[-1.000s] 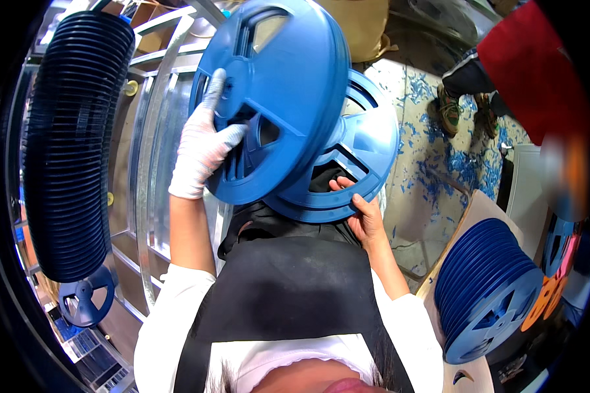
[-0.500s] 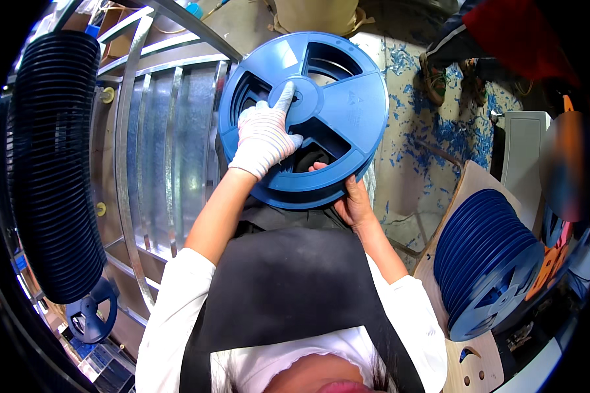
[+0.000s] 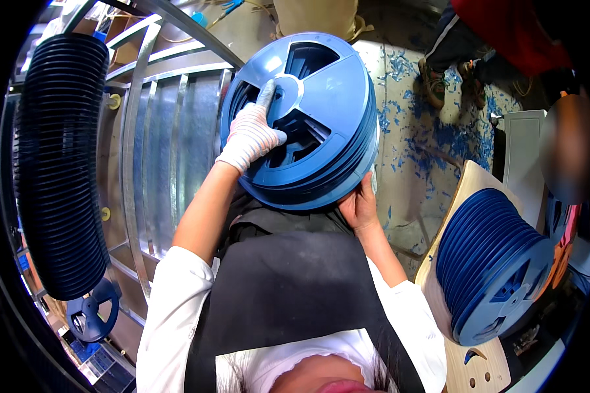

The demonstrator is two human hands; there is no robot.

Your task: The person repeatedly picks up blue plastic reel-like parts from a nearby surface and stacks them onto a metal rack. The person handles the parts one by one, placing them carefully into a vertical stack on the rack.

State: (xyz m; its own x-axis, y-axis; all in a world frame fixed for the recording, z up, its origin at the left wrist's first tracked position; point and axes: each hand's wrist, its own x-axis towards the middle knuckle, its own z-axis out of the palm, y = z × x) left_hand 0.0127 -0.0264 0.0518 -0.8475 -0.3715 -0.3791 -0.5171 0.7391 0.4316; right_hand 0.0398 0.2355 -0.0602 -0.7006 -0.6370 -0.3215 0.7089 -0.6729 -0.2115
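I hold a short stack of round blue plastic reels (image 3: pixel 321 124) in front of my chest. My left hand (image 3: pixel 252 134), in a white knit glove, lies on the top reel with its fingers hooked into an opening near the hub. My bare right hand (image 3: pixel 357 204) grips the stack's lower right edge from beneath. The top reel lies flat on the ones below it.
A long row of blue reels (image 3: pixel 62 164) hangs at the left beside a metal rack (image 3: pixel 157 150). Another reel stack (image 3: pixel 491 262) leans on a wooden board (image 3: pixel 469 360) at the right. A single reel (image 3: pixel 92 318) lies lower left. Another person's feet (image 3: pixel 452 82) stand on the paint-flecked floor.
My left hand has swung the top reel down from a raised, tilted position onto the reels held by my right hand, and the stack now sits flat and closer together.
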